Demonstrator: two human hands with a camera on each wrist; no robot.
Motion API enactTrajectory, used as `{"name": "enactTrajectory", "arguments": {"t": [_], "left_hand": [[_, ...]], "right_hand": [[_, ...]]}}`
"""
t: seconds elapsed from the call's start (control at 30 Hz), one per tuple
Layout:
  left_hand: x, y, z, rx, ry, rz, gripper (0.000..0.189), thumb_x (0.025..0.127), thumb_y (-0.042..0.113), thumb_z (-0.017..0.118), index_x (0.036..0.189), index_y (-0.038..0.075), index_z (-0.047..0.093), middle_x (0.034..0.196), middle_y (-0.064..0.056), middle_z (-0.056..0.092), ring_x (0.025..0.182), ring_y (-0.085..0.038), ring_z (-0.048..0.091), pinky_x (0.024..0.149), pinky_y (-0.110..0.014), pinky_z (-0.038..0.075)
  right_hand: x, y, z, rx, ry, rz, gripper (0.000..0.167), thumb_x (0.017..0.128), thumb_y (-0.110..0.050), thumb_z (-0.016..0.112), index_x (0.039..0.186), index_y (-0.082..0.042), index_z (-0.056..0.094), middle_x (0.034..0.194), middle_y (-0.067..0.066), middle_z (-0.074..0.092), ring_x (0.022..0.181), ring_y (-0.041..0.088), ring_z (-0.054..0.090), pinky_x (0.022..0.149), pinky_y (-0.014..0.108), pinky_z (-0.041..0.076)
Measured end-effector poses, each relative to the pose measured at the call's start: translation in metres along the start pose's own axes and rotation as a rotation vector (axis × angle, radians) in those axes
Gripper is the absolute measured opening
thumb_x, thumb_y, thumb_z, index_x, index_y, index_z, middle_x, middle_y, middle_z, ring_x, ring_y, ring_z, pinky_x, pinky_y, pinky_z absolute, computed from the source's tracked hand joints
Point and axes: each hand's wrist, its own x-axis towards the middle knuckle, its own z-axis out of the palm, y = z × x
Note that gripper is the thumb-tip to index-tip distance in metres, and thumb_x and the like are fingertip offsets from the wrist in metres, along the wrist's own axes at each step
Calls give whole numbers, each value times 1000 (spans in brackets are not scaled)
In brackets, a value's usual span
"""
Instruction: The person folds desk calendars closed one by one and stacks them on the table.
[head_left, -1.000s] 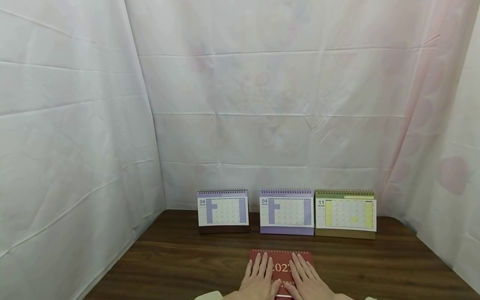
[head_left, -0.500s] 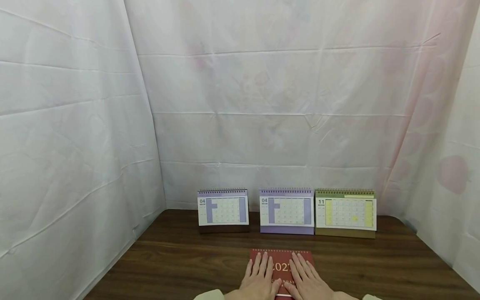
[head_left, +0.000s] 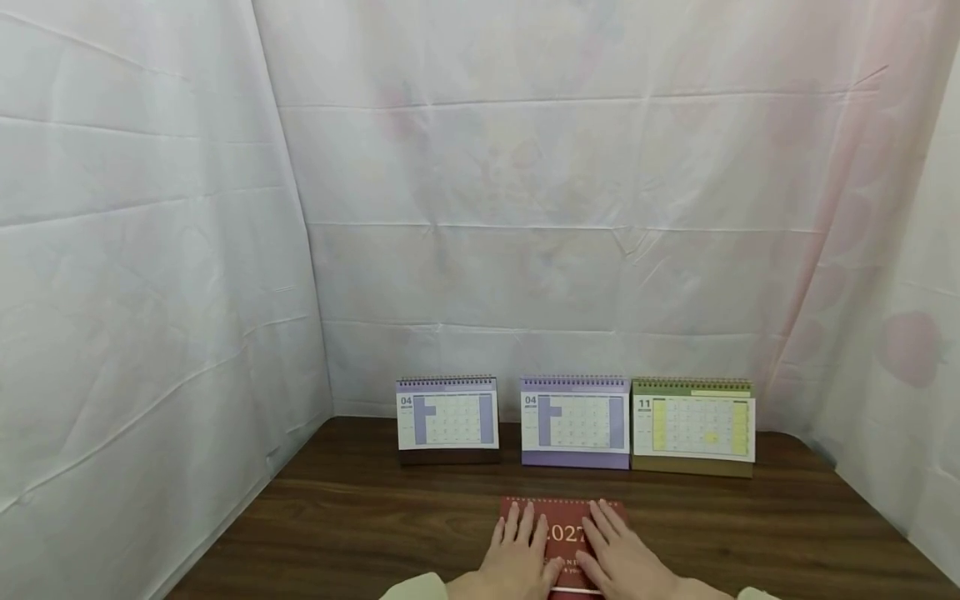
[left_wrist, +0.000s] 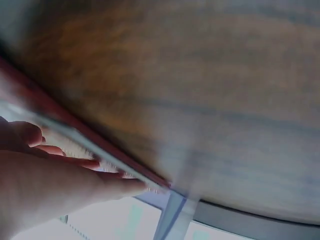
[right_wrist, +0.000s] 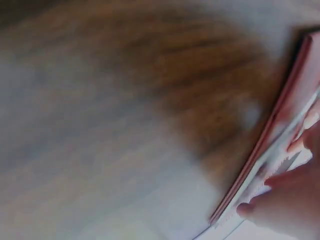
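Note:
A red spiral-bound desk calendar [head_left: 564, 546] marked 2027 lies flat near the front of the wooden table. On its left half rests my left hand [head_left: 517, 562], fingers straight and pointing away from me. My right hand [head_left: 626, 562] lies on the right half with its fingers extended, covering the last part of the printed words. In the left wrist view the calendar's red edge [left_wrist: 107, 142] runs beneath my left hand [left_wrist: 65, 182]. The right wrist view has my right hand [right_wrist: 292, 197] over the calendar's side [right_wrist: 270, 132].
Three desk calendars stand in a row at the back: a dark-based one [head_left: 448, 421] on the left, a purple one [head_left: 575, 422] in the middle, a green one [head_left: 693, 427] at right, close beside the purple. A pale fabric curtain [head_left: 480, 208] encloses the table [head_left: 337, 533].
My right hand has shifted slightly on the red calendar, its fingertips moving a little to the right and uncovering more of the cover. The left hand stays nearly still.

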Motion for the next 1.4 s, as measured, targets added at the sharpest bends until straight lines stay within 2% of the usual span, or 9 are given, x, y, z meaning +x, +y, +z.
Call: {"name": "enactTrajectory", "arguments": {"t": [0.07, 0.17, 0.3, 0.43, 0.6, 0.73, 0.93, 1.13, 1.4], "left_hand": [[-2, 1, -11, -57, 23, -2, 61, 98, 50, 42, 143, 8, 43, 153, -19, 34, 144, -39, 27, 111, -57, 30], [-5, 1, -26, -196, 106, -17, 57, 94, 39, 51, 134, -1, 47, 142, -28, 42, 134, -45, 36, 103, -61, 36], [-8, 0, -43, -437, 189, -110, 56, 82, 28, 58, 125, -8, 50, 122, -29, 46, 115, -44, 41, 92, -63, 39], [-8, -2, -57, -719, 176, -275, 57, 77, 25, 62, 122, -7, 49, 120, -30, 44, 112, -44, 40, 89, -64, 39], [-7, -10, -63, -1034, 40, -458, 68, 82, 27, 61, 136, -6, 36, 126, -29, 43, 111, -42, 46, 85, -66, 44], [-6, -16, -65, -1153, -18, -527, 69, 82, 28, 59, 139, -3, 34, 120, -29, 44, 110, -43, 44, 87, -68, 43], [-2, -22, -64, -1180, -21, -541, 45, 84, 30, 55, 119, 1, 53, 114, -27, 48, 105, -41, 46, 81, -65, 47], [-2, -23, -60, -1195, 12, -562, 46, 85, 31, 55, 119, 0, 52, 112, -27, 48, 104, -39, 47, 80, -62, 48], [-3, -22, -55, -1233, -15, -541, 28, 85, 30, 51, 95, 6, 62, 88, -10, 66, 84, -21, 61, 74, -42, 41]], "right_hand": [[7, -3, -15, 33, 24, 90, 40, 96, -29, 57, 110, 7, 65, 122, 24, 62, 117, 40, 54, 92, 55, 46], [17, -4, -34, 98, 63, 284, 27, 91, -25, 62, 95, 0, 68, 99, 12, 66, 95, 29, 54, 82, 46, 46], [24, 1, -54, 210, -14, 495, 25, 86, -22, 60, 89, 3, 66, 86, 10, 65, 86, 28, 53, 80, 44, 40], [26, 6, -66, 450, -146, 701, 38, 86, -23, 56, 98, 12, 57, 91, 19, 61, 88, 33, 57, 74, 44, 49], [25, 11, -71, 741, -247, 920, 52, 85, -25, 53, 114, 16, 36, 91, 20, 46, 86, 33, 49, 65, 43, 52], [26, 13, -72, 810, -275, 988, 58, 86, -26, 53, 121, 14, 31, 93, 21, 44, 87, 34, 44, 68, 46, 53], [29, 12, -76, 850, -294, 1029, 58, 87, -29, 53, 123, 10, 31, 98, 24, 44, 90, 36, 45, 72, 52, 51], [29, 9, -74, 850, -286, 1018, 54, 87, -29, 53, 120, 9, 33, 94, 21, 44, 87, 33, 46, 72, 51, 50], [27, 8, -68, 855, -261, 1014, 41, 85, -25, 54, 108, 4, 36, 78, 8, 42, 74, 23, 44, 68, 47, 45]]}}
